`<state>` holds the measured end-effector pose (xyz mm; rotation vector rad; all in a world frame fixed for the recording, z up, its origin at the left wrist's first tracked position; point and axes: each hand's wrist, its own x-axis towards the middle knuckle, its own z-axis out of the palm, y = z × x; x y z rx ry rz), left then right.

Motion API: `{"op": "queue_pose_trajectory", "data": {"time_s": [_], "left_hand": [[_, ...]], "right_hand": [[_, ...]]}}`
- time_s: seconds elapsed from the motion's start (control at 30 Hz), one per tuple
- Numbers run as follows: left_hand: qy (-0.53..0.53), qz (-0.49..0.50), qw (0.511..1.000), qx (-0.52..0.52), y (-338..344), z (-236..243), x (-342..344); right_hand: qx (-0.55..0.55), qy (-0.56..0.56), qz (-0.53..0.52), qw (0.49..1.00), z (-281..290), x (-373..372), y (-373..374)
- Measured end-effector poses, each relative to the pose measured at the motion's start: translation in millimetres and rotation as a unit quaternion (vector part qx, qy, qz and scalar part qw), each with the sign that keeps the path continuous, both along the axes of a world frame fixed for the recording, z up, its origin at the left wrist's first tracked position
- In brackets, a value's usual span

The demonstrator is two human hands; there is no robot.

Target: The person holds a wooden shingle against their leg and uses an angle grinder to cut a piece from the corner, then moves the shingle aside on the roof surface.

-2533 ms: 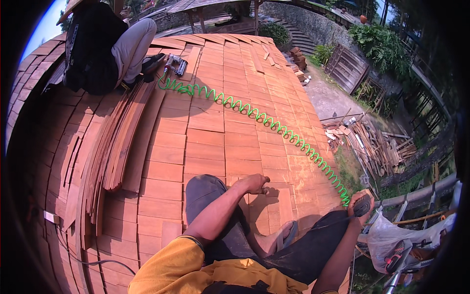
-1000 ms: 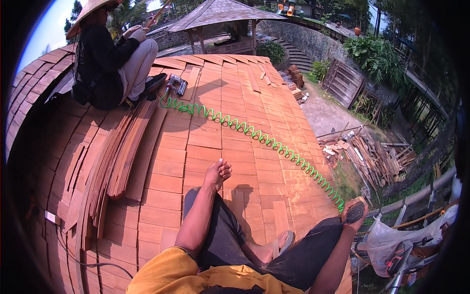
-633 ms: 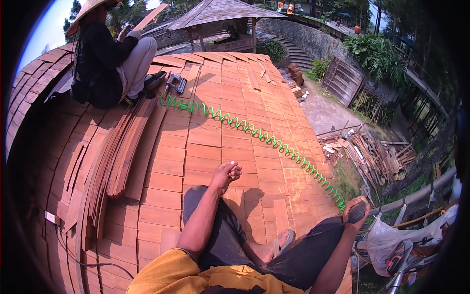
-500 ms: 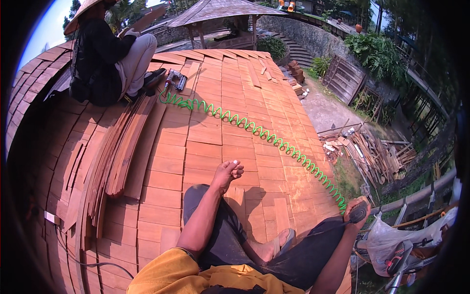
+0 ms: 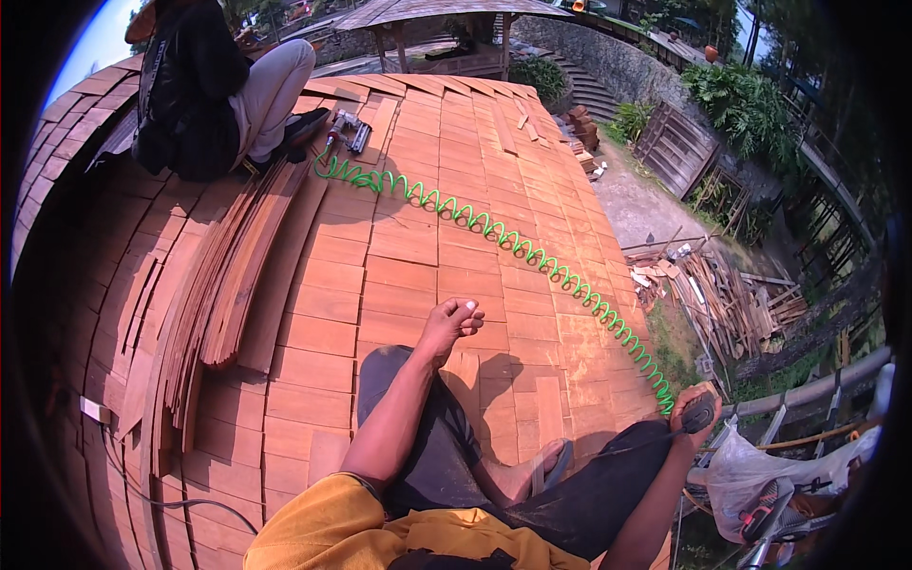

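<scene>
Sunlit wooden roof [image 5: 401,249] slopes across the head view, with a green coiled hose [image 5: 518,242] running from a nail gun [image 5: 351,131] at far left to near right. Near the centre, the left hand [image 5: 450,330] hovers with fingers curled inward, whether pinching anything I cannot tell. At near right, the right hand [image 5: 683,406] wraps around a dark rounded object [image 5: 700,415], just beside the hose's near end.

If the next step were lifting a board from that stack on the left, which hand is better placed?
Probably the left hand: nearer the board stack and seemingly empty. The right hand is farther away and appears to hold a dark rounded object.
</scene>
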<state>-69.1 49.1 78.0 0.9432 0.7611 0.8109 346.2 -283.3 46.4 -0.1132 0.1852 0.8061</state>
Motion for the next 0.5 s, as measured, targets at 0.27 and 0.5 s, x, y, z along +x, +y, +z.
{"op": "queue_pose_trajectory", "data": {"time_s": [0.27,0.5], "left_hand": [[-0.019,0.012,0.999,-0.03,-0.8,1.7,-0.8],[-0.019,0.007,0.999,-0.029,-2.0,3.0,0.0]], "right_hand": [[0.0,0.034,0.0,0.999,4.7,-1.5,0.7],[-0.005,0.024,-0.011,1.0,2.6,-0.1,-1.8]]}}
